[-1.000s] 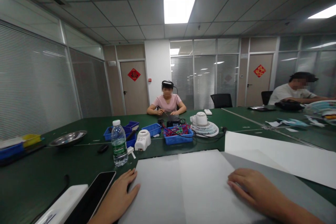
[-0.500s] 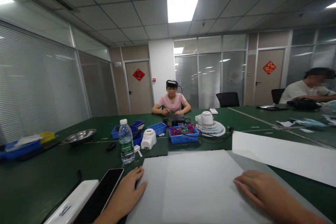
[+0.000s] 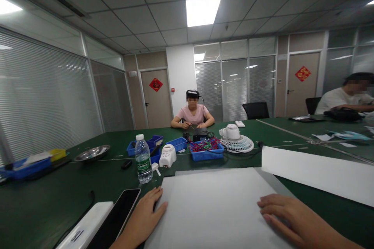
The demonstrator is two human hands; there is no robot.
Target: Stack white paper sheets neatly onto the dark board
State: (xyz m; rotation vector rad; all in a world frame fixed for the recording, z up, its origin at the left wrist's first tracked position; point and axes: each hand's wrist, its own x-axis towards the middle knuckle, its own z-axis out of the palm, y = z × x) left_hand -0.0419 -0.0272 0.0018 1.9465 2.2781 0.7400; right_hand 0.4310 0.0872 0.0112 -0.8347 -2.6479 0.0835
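Large white sheets of paper (image 3: 213, 206) lie flat in front of me, one over another, with a greyish sheet (image 3: 273, 181) showing at the far right corner. My left hand (image 3: 147, 216) rests at their left edge, its thumb apart from the fingers and lying on the paper. On the right side, my right hand (image 3: 288, 218) lies palm down on the paper with its fingers stretched toward the middle. Neither hand grasps anything that I can see. Beside my left forearm are a black-screened phone (image 3: 117, 216) and a white box-shaped device (image 3: 84, 225).
Beyond the paper stand a water bottle (image 3: 143, 163), a white plastic housing (image 3: 168, 156), a blue tray of wires (image 3: 207, 152) and a white fan (image 3: 236, 142). A long white strip (image 3: 315, 173) lies right. A metal dish (image 3: 92, 153) sits left. Two people sit at the table.
The upper sheet has slid slightly left over the one beneath, so their left edges lie closer together. My right hand has moved a little left relative to the table, its fingers more spread.
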